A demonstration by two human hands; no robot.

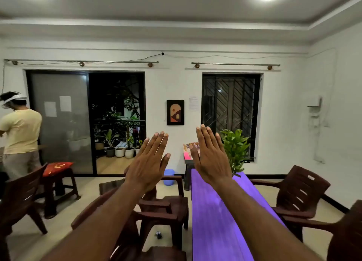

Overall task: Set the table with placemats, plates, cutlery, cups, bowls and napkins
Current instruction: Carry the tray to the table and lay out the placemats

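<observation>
Both hands, left hand (147, 163) & right hand (211, 159), flat, fingers straight, empty; purple table (215, 221) partly behind forearms.

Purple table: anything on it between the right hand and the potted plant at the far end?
Head view: no. The purple table shows bare from the right hand to the potted plant; no placemats or plates yet.

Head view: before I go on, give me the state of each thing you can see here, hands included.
Left hand: raised, open, fingers straight, holding nothing.
Right hand: raised, open, fingers straight, holding nothing.
Purple table: no place setting on the visible part.
Potted plant: upright at the table's far end.
Brown chairs: upright, unoccupied, along both sides of the table.
Sliding door: open on its right half.
Blue bucket: upright on the floor.
</observation>
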